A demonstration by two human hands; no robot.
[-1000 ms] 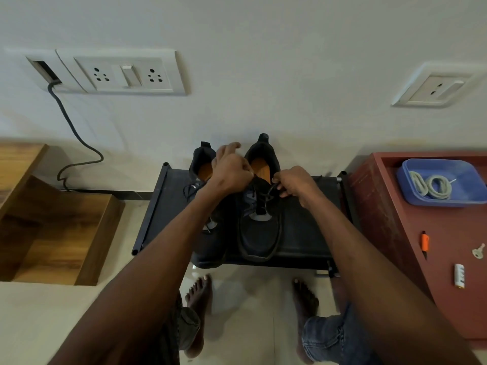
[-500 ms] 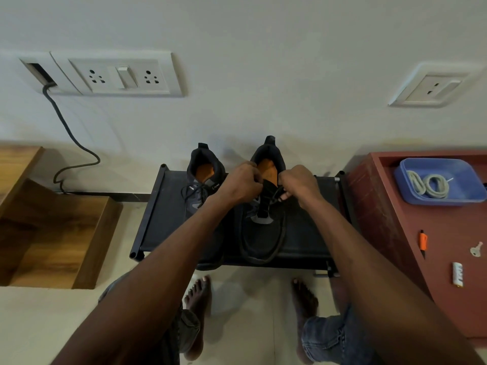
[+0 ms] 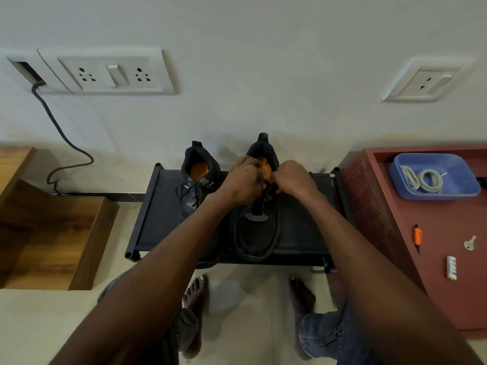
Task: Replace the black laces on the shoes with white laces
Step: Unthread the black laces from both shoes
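Head view shows two black shoes side by side on a low black rack (image 3: 158, 219). Both hands work at the right shoe (image 3: 259, 233): the left hand (image 3: 243, 183) and the right hand (image 3: 292, 177) each pinch its black lace (image 3: 266, 192) near the tongue. On the left shoe (image 3: 199, 177) the lace is tied. Two coiled white laces (image 3: 421, 179) lie in one blue tray (image 3: 466, 177), far right, on a red cabinet (image 3: 448, 299).

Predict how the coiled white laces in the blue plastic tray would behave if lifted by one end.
The coiled white laces look soft and looped, so they would probably hang floppy and uncoil. They seem light. The shallow blue plastic tray might slide on the red cabinet top if snagged.
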